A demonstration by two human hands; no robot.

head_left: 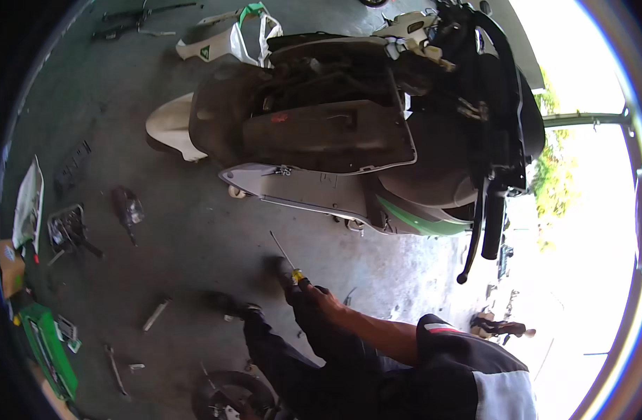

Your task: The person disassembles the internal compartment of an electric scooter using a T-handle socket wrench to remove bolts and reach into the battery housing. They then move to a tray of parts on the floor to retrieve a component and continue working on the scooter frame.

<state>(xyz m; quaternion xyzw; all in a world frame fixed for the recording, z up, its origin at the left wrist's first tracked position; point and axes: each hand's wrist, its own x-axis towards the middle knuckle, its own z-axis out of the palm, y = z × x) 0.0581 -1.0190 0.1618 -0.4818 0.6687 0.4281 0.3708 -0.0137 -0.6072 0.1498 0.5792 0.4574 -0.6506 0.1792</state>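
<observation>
Neither my left hand nor my right hand is in view. Sideways across the picture, a partly stripped scooter (321, 140) shows dark plastic panels, a white fender (172, 126) and a green side panel (419, 218). Its black handlebar grip (494, 225) and brake lever (471, 259) are at the right. Below the scooter stands another person in dark trousers and a dark shirt with a white panel (504, 394). That person's hand (326, 302) is closed round the handle of a screwdriver (298, 276), whose thin shaft points toward the scooter and touches nothing.
Over the grey floor lie a white-and-green body panel (230, 45), a dark metal frame (135, 26), a lamp-like part (128, 206), a bar-shaped piece (156, 314) and a green box (49, 350). A wheel (231, 392) stands at the bottom; a distant person (499, 327) is at right.
</observation>
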